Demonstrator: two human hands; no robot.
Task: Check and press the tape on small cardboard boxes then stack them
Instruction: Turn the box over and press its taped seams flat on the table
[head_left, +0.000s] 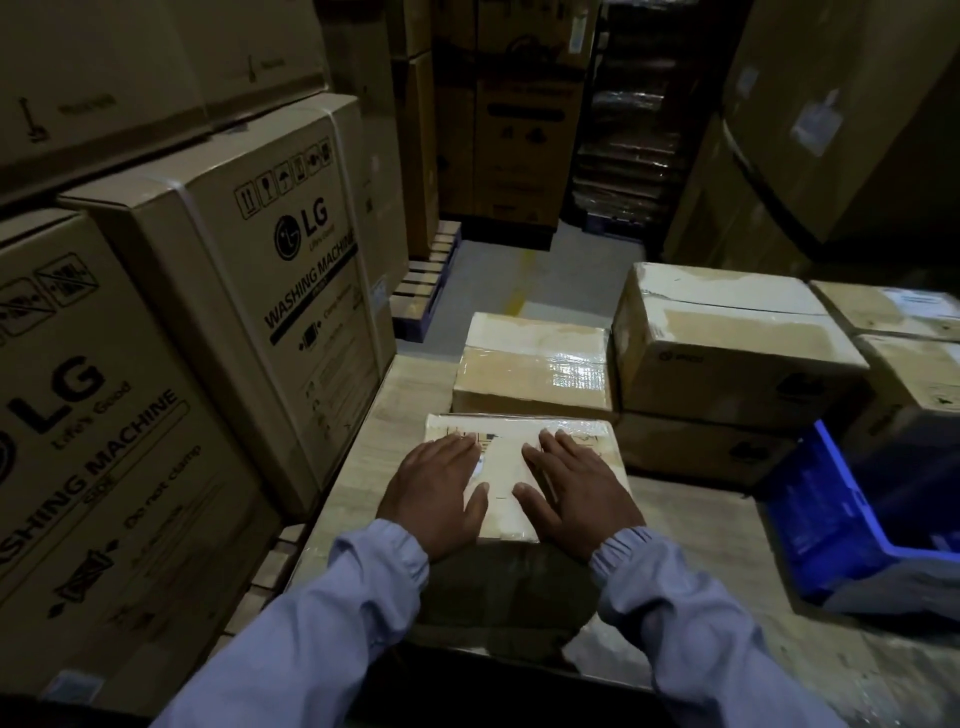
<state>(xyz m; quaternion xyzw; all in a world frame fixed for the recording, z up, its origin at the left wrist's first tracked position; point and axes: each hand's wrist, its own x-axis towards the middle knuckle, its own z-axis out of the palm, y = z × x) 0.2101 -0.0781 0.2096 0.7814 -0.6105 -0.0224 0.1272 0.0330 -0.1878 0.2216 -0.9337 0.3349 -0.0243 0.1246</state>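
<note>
Both hands, left hand (435, 488) and right hand (576, 488), lie flat with fingers straight on the small box (501, 470). Pushing too hard could dent its top or wrinkle the tape.

Small taped cardboard box (501, 470) lying flat on the worktop, second taped box (530, 371) just behind

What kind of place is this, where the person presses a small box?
Probably a warehouse or stockroom. LG washing machine cartons stand stacked high on the left, a pallet lies on the floor, and taped cardboard boxes sit behind the small box that the left hand and right hand press.
</note>
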